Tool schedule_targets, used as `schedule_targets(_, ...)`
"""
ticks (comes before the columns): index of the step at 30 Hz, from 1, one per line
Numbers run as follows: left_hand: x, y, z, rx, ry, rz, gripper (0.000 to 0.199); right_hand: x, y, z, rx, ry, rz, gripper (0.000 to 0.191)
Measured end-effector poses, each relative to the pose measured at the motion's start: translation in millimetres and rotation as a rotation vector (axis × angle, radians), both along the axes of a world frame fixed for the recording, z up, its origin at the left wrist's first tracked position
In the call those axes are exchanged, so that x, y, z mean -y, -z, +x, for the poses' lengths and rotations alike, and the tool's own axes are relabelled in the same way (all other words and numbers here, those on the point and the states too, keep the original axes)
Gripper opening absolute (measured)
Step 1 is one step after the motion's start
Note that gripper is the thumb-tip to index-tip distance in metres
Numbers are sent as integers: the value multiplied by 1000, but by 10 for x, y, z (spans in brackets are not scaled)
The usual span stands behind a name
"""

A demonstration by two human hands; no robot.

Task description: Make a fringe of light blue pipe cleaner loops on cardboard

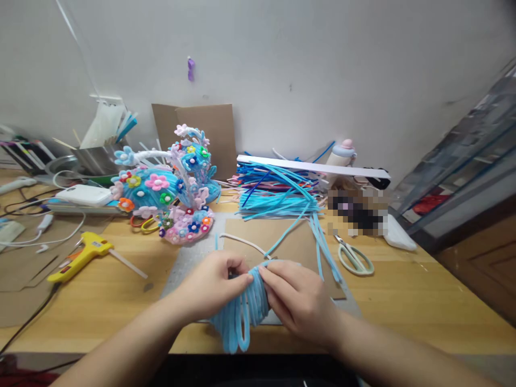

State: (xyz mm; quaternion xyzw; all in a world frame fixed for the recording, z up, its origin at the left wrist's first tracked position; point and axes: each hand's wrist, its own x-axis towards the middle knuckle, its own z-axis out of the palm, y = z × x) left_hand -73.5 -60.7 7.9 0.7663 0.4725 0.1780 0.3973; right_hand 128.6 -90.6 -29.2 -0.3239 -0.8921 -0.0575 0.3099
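Observation:
Between my hands, at the table's front edge, is a light blue piece made of pipe cleaners (pixel 242 314) set side by side, with loops at its lower end. My left hand (pixel 220 282) grips its upper left, thumb pressed on the top. On the upper right, the fingers of my right hand (pixel 296 295) pinch the piece near its top edge. Beyond my hands lies a cardboard sheet (pixel 278 236) on a grey cutting mat (pixel 177 274). A white pipe cleaner (pixel 244 241) and some loose blue ones (pixel 322 247) rest on the cardboard.
A flower-covered pipe cleaner model (pixel 173 188) stands at the back left. A yellow glue gun (pixel 83 255) with a cord lies left. Bundled pipe cleaners (pixel 278 204) sit behind the cardboard, scissors (pixel 355 258) to the right, and a bottle (pixel 342 153) stands at the back.

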Motion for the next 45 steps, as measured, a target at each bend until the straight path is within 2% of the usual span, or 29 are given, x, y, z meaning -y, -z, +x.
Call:
schedule_targets(3,73,1,12,50,-28,48,19,58,123,-9,-152,-19,-107,48)
schedule_targets(5,96,2,16,79,-18,67,19,80,161,-18,-193,-17,-128,52)
schedule_targets(8,84,1,1,62,-30,62,19,80,170,-12,-198,-15,-149,51)
schedule_targets(10,53,-8,-23,38,-44,35,20,61,169,8,-295,-11,-253,39)
schedule_targets(11,34,-13,-35,31,-51,21,20,44,170,21,-389,29,-325,31)
schedule_targets(13,-12,-20,-51,31,-60,-9,23,-8,178,48,-621,196,-480,19)
schedule_targets(15,-76,-7,-52,45,-58,-13,24,-96,188,74,-798,317,-708,18)
schedule_targets(16,-118,8,-46,47,-50,-8,25,-156,193,86,-839,304,-869,24)
schedule_targets(18,-228,53,-23,28,-27,2,25,-312,201,108,-891,179,-1168,32)
schedule_targets(20,-369,104,17,-19,-31,-30,29,-509,213,128,-957,90,-1322,30)
schedule_targets(25,-754,182,197,41,-33,-8,35,-978,254,155,-1053,44,-1410,28)
schedule_targets(30,-967,212,369,12,-57,0,39,-1081,280,170,-1066,-43,-1443,23)
schedule_targets(34,-948,181,444,-11,-56,-63,36,-1013,283,203,-1097,-124,-1439,24)
schedule_targets(38,-845,164,498,2,-82,-154,38,-965,254,247,-1152,-134,-1380,23)
schedule_targets(41,-789,173,519,-14,-105,-192,40,-952,239,285,-1163,-162,-1426,24)
schedule_targets(45,-768,158,540,-53,-149,-196,40,-979,258,340,-1185,-97,-1427,30)
